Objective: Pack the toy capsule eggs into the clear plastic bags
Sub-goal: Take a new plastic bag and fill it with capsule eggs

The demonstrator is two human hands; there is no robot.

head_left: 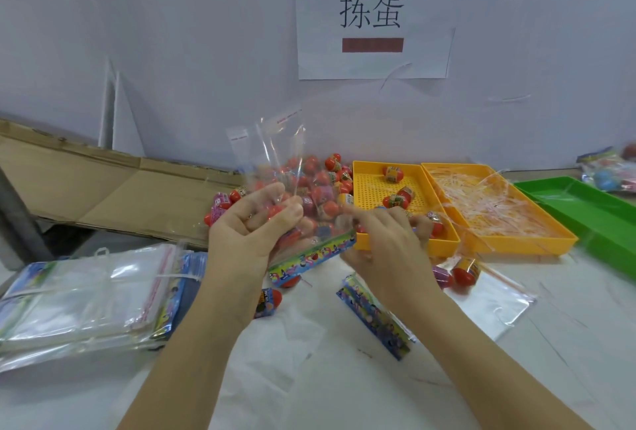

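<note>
The left hand [254,223] grasps the clear bag [275,154], which stands upright with its long axis vertical and its mouth on top. The egg pile [332,163] lies just behind it. The right hand [385,244], just right of the bag, curls at the yellow tray [370,189]. I cannot tell if this grip holds an egg.

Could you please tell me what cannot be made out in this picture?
Head view only:
- Right hand: fingertips motion-blurred; whether they hold an egg is unclear.
- Clear bag in the left hand: egg pile behind shows through, so its contents are unclear.
- Green tray: cut off by the right edge.
</note>
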